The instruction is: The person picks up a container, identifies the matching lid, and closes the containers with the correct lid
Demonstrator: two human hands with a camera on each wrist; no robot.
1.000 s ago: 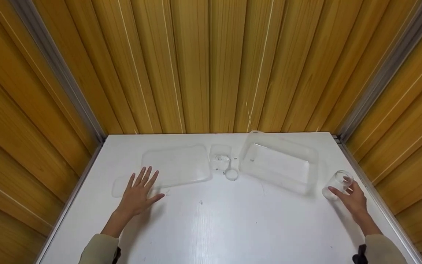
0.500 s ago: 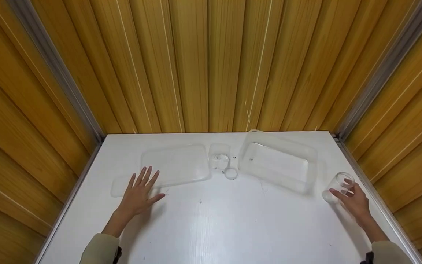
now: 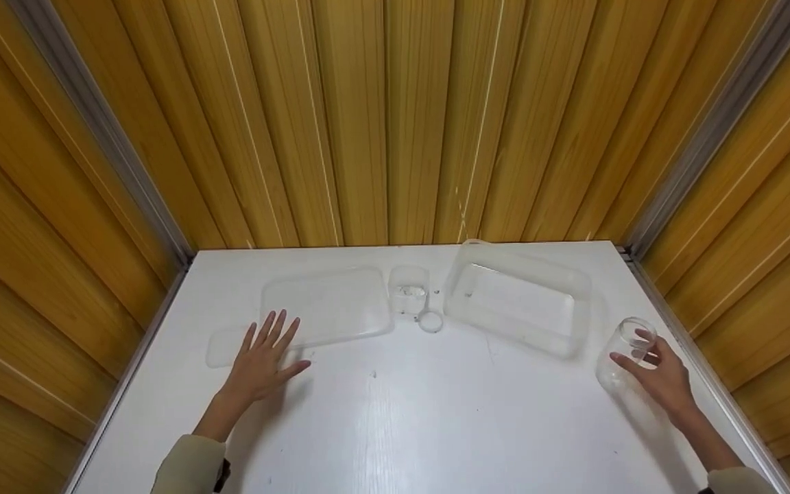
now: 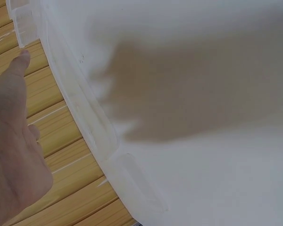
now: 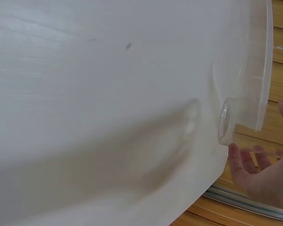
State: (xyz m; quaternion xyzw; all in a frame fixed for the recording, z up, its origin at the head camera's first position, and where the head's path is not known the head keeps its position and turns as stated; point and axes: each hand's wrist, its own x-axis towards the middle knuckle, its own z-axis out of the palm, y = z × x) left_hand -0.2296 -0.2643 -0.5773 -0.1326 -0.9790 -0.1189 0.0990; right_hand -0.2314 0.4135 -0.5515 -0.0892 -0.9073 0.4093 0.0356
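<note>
A clear jar (image 3: pixel 616 363) is in my right hand (image 3: pixel 666 384) near the table's right edge, thumb on one side and fingers on the other. Its open mouth leans away to the back right, its base toward the front left. The right wrist view shows the jar's base (image 5: pixel 225 120) and curled fingers (image 5: pixel 247 162) beside it. My left hand (image 3: pixel 258 367) is spread flat over the table's left side and holds nothing; its fingertips overlap the near edge of a large clear rectangular lid (image 3: pixel 333 302). A smaller clear lid (image 3: pixel 222 346) lies left of those fingers.
A large clear rectangular container (image 3: pixel 585 302) stands open at the back right. Between it and the large lid are a small clear container (image 3: pixel 409 274) and a clear ring-shaped piece (image 3: pixel 431 322). Wood-patterned walls (image 3: pixel 361 123) enclose the white table (image 3: pixel 429 418) on three sides.
The jar has tilted in my right hand, so that more of its side shows and its base reaches nearer the front. My right forearm has shifted slightly right. My left hand has stayed still.
</note>
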